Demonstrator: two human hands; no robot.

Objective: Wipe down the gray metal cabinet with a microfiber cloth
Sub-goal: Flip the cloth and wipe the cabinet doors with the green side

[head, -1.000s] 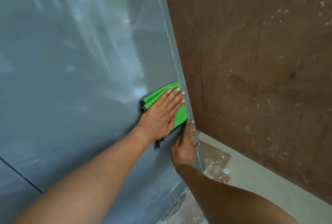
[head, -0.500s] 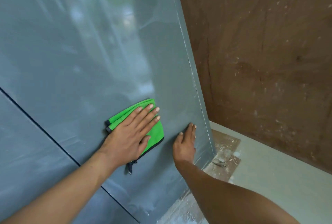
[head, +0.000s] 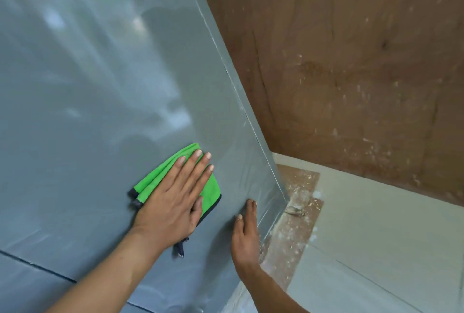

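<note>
A left hand (head: 173,202) presses a green cloth (head: 175,177) flat against the gray cabinet (head: 88,86); the right hand (head: 244,232), fingers straight, braces nearby. The folded cloth could slide from under the palm.

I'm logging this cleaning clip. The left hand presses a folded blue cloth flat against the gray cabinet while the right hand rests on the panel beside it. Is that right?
Not quite: the cloth is green, not blue. In the head view the left hand presses a folded green microfiber cloth flat against the gray cabinet, while the right hand rests on the panel beside it.
</note>
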